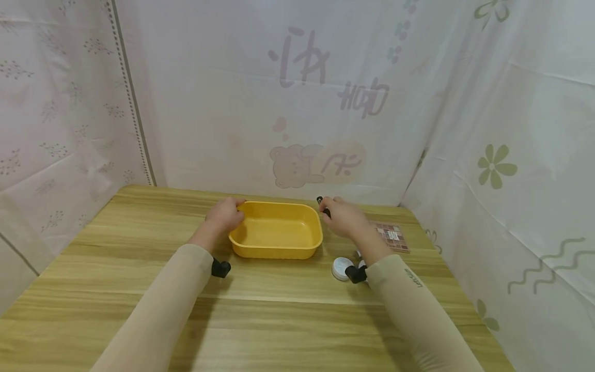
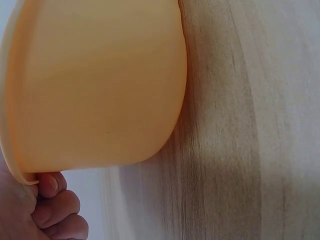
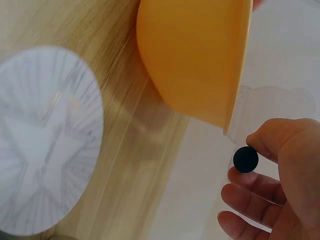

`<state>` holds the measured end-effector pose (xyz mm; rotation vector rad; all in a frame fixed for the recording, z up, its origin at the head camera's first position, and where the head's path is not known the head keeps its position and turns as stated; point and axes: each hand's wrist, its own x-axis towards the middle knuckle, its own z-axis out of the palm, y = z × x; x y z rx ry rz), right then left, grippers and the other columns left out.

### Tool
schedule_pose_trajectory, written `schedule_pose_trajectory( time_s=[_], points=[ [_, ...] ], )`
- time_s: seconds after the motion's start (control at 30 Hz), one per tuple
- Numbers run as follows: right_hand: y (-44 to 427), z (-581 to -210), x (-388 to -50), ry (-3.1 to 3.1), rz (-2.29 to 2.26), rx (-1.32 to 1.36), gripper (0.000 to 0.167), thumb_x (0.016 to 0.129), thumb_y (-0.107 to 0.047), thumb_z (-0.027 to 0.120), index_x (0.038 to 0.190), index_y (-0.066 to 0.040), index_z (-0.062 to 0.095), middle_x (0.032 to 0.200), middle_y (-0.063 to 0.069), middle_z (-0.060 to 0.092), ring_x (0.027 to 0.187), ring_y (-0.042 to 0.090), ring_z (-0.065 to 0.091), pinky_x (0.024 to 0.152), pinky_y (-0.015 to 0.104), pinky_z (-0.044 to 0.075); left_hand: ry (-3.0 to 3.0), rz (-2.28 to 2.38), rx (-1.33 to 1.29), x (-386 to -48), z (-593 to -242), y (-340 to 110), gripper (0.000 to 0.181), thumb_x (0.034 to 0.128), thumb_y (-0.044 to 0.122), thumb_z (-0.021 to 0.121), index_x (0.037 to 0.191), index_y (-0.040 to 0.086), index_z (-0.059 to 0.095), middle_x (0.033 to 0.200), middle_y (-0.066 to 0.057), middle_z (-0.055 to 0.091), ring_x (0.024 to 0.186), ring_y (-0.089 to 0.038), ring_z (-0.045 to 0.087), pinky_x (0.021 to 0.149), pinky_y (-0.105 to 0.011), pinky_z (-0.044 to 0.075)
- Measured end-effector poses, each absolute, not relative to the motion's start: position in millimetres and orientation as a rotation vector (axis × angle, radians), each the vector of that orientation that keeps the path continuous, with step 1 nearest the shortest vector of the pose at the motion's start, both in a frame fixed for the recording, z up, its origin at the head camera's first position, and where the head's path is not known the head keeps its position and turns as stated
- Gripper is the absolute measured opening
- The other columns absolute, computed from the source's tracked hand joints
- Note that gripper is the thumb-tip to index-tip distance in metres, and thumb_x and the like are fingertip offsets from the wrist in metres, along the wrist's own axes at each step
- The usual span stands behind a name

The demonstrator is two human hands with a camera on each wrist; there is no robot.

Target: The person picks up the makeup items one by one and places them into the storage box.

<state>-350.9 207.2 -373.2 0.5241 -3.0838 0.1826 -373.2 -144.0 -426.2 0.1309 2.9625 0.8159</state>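
Note:
A yellow plastic basin (image 1: pixel 274 252) rests on the wooden table with its inside bare. My left hand (image 1: pixel 225 214) grips its left rim; in the left wrist view the fingers (image 2: pixel 59 207) curl beneath the lip. Just beyond the basin's right side, my right hand (image 1: pixel 344 217) pinches a slim black tube (image 1: pixel 319 199) between thumb and fingers. Only the round dark end of the tube (image 3: pixel 245 159) faces the right wrist camera, so its exact kind cannot be told. The tube is apart from the basin.
A round white-lidded container (image 1: pixel 341 268) stands right of the basin; its lid (image 3: pixel 50 145) bears a star pattern up close. Another pale round item is partly hidden under the right wrist. A flat plaid case (image 1: pixel 392 237) lies farther right. Patterned curtains (image 1: pixel 214 103) border the table.

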Motion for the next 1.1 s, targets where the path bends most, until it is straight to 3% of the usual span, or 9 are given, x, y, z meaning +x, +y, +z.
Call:
schedule_pose_trajectory(
  time_s=[0.2,0.37,0.6,0.87,1.1],
  points=[
    [196,-371,-351,-3.070,0.186,0.559,0.029,0.112,-0.029,0.055,0.137,-0.019,0.066,0.144,0.015,0.065,0.115,0.035,0.069,0.099,0.057,0.057,2.957,0.817,0.140,-374,-426,-144,0.062,0.1037,0.016,0.050,0.165,0.017,0.052,0.165,-0.020,0.055,0.077,-0.029,0.051,0.063,-0.035,0.040],
    [185,-370,-351,-3.048,0.159,0.602,0.029,0.111,-0.030,0.054,0.136,-0.021,0.066,0.145,0.013,0.066,0.112,0.032,0.068,0.098,0.053,0.057,2.966,0.814,0.140,-376,-427,-144,0.062,0.1030,0.017,0.050,0.165,0.018,0.053,0.164,-0.019,0.056,0.078,-0.029,0.051,0.063,-0.035,0.040],
    [170,-372,-350,-3.019,0.100,0.666,0.029,0.111,-0.030,0.054,0.135,-0.021,0.067,0.140,0.011,0.069,0.117,0.031,0.069,0.101,0.051,0.057,2.972,0.811,0.156,-374,-428,-144,0.061,0.1040,0.017,0.050,0.165,0.016,0.053,0.164,-0.019,0.056,0.095,-0.034,0.059,0.071,-0.038,0.043],
    [157,-374,-342,-3.005,0.097,0.745,0.026,0.112,-0.028,0.055,0.133,-0.019,0.067,0.134,0.010,0.069,0.105,0.027,0.068,0.094,0.046,0.058,2.982,0.814,0.165,-374,-428,-143,0.061,0.1033,0.016,0.050,0.165,0.014,0.053,0.164,-0.019,0.056,0.101,-0.035,0.060,0.072,-0.039,0.043],
    [143,-380,-339,-2.998,0.094,0.772,0.023,0.111,-0.027,0.058,0.130,-0.020,0.068,0.135,0.008,0.070,0.103,0.024,0.068,0.086,0.044,0.058,3.000,0.819,0.170,-375,-431,-144,0.061,0.1021,0.016,0.051,0.163,0.014,0.055,0.163,-0.020,0.058,0.110,-0.037,0.060,0.084,-0.043,0.047]
  ],
)
